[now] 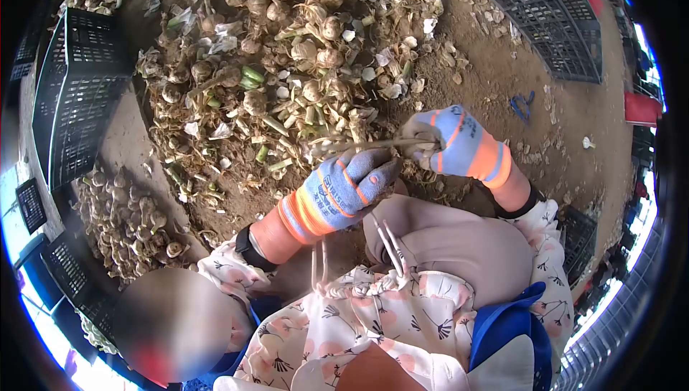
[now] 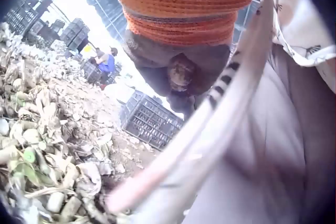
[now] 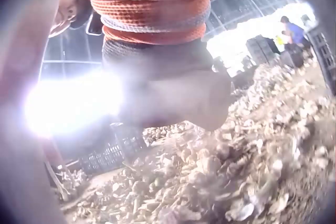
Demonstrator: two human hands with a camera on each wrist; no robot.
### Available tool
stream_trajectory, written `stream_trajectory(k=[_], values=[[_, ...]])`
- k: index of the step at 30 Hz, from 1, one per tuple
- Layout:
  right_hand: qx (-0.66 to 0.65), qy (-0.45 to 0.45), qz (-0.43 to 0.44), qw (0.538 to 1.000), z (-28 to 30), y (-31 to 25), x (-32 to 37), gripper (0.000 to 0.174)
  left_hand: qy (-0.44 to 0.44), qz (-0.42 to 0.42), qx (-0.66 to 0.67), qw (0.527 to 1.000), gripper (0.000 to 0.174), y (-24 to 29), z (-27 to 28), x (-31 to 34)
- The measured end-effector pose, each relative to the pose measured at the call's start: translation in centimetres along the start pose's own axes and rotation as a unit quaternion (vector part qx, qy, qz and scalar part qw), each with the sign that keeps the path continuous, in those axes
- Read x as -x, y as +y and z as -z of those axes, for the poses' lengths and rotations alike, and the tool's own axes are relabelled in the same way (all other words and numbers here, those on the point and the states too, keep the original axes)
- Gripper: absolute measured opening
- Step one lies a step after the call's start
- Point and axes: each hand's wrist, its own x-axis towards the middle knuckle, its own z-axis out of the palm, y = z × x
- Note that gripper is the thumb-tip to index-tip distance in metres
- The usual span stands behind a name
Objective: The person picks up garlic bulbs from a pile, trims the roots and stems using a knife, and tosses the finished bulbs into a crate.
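Note:
Both hands wear blue-and-orange work gloves with grey palms and meet in front of the lap. My left hand [image 1: 352, 186] has its fingers curled round a brownish garlic bulb [image 2: 181, 73], which shows between the grey fingers in the left wrist view. Beside it, my right hand [image 1: 446, 141] grips a long dry garlic stem [image 1: 359, 145] that runs along the left fingertips. Glare and blur hide most of the right fingers in the right wrist view. Just beyond the hands lies a heap of garlic bulbs [image 1: 308, 50] with cut stems and loose skins.
Blue-handled cutters [image 1: 522, 106] lie on the soil to the right. Black plastic crates stand at the left [image 1: 90, 97] and far right [image 1: 549, 21]. A pile of trimmed bulbs [image 1: 125, 222] sits at the left. Another person [image 2: 106, 66] is farther off among crates.

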Motion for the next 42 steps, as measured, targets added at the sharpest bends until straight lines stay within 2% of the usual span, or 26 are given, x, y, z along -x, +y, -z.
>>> stream_trajectory(k=[4, 7, 9, 10, 11, 12, 13, 14, 16, 20, 21, 22, 23, 24, 25, 26, 28, 29, 30, 32, 33, 35, 37, 38, 41, 42], values=[[0.117, -0.073, 0.009, 0.99, -0.8, 0.1, -0.5, 0.048, -0.003, -0.067, -0.109, 0.992, 0.049, 0.0, 0.1, 0.2], [0.087, -0.071, -0.006, 0.994, -2.1, 1.6, -0.4, 0.039, -0.031, -0.075, -0.141, 0.987, 0.043, 0.2, 0.6, 0.2], [-0.014, -0.132, -0.05, 0.99, -2.1, 2.8, -0.5, 0.03, -0.046, -0.076, -0.157, 0.984, 0.037, -0.1, 0.9, 1.1], [0.035, -0.092, -0.12, 0.988, -3.0, 4.4, -0.2, 0.021, -0.054, -0.095, -0.166, 0.98, 0.032, -0.3, 1.9, 1.6], [0.105, -0.083, -0.178, 0.975, -4.1, 6.9, 0.4, 0.021, -0.113, -0.009, -0.063, 0.992, 0.028, -0.3, 3.7, 2.7], [0.037, -0.033, -0.174, 0.983, -5.5, 9.7, 1.7, 0.017, -0.119, 0.065, -0.011, 0.991, 0.026, -1.8, 4.4, 6.0], [-0.035, 0.012, -0.171, 0.985, -7.4, 11.9, 2.6, 0.013, -0.213, 0.086, -0.179, 0.957, 0.025, -2.8, 6.6, 9.8], [-0.081, 0.017, -0.154, 0.985, -9.6, 12.9, 2.5, 0.017, -0.15, 0.277, -0.07, 0.946, 0.025, -2.6, 9.4, 11.5], [-0.111, -0.017, -0.196, 0.974, -9.5, 6.8, 1.0, 0.032, -0.055, 0.528, -0.031, 0.847, 0.023, -3.4, 14.6, 19.0], [0.051, -0.11, 0.074, 0.99, -13.8, 3.8, -2.8, 0.044, 0.119, 0.711, -0.269, 0.639, 0.053, -3.5, 30.5, 43.6], [0.127, -0.15, 0.101, 0.975, -14.6, 3.4, -3.6, 0.047, 0.318, 0.754, -0.136, 0.558, 0.048, -0.2, 32.1, 42.5], [0.126, -0.149, 0.107, 0.975, -15.6, 3.6, -4.5, 0.047, 0.321, 0.753, -0.141, 0.556, 0.048, -0.9, 33.5, 45.3], [0.17, -0.19, 0.094, 0.962, -16.9, 4.2, -5.3, 0.048, 0.197, 0.832, -0.257, 0.45, 0.055, -2.6, 35.6, 50.7], [0.214, -0.231, 0.081, 0.946, -17.5, 4.5, -6.0, 0.05, 0.062, 0.874, -0.359, 0.322, 0.063, -2.1, 34.6, 46.9], [0.137, -0.195, 0.086, 0.967, -17.2, 5.4, -6.5, 0.049, 0.08, 0.885, -0.271, 0.371, 0.073, -2.4, 32.1, 43.0], [-0.024, -0.156, 0.058, 0.986, -17.7, 6.5, -6.8, 0.047, -0.07, 0.856, -0.31, 0.407, 0.057, -2.4, 27.8, 34.6], [-0.319, -0.039, 0.009, 0.947, -16.4, 6.1, -6.8, 0.047, 0.038, 0.778, -0.155, 0.608, 0.061, -3.5, 20.2, 26.1], [-0.416, -0.087, -0.124, 0.897, -14.7, 5.6, -6.7, 0.051, 0.104, 0.745, -0.01, 0.659, 0.065, -3.3, 16.3, 21.0], [-0.474, -0.052, -0.052, 0.877, -12.6, 3.7, -6.6, 0.052, 0.154, 0.71, 0.132, 0.674, 0.07, -3.0, 12.3, 16.3], [-0.545, 0.0, 0.055, 0.837, -10.8, 1.7, -6.1, 0.059, 0.122, 0.6, 0.265, 0.745, 0.088, -1.5, 6.4, 9.7], [-0.67, -0.043, -0.021, 0.741, -10.3, 1.5, -5.5, 0.059, 0.155, 0.53, 0.354, 0.755, 0.092, -0.4, 4.4, 7.1], [-0.593, 0.002, -0.022, 0.805, -9.2, -0.7, -4.8, 0.053, 0.202, 0.356, 0.505, 0.76, 0.095, -1.2, -0.4, 4.8], [-0.607, 0.021, -0.045, 0.793, -8.9, 0.1, -3.8, 0.044, 0.222, 0.333, 0.585, 0.705, 0.093, -1.1, -1.0, 2.0], [-0.613, 0.007, -0.052, 0.788, -8.2, 0.1, -3.4, 0.041, 0.164, 0.395, 0.621, 0.657, 0.09, -1.2, 0.2, 1.7], [-0.632, -0.042, -0.104, 0.767, -5.1, -0.3, -1.3, 0.037, 0.103, 0.432, 0.603, 0.662, 0.08, -0.8, 0.9, 0.4], [-0.487, 0.05, -0.049, 0.871, -4.7, -0.4, -0.9, 0.038, 0.098, 0.433, 0.605, 0.661, 0.08, -0.8, 1.1, 0.4]])
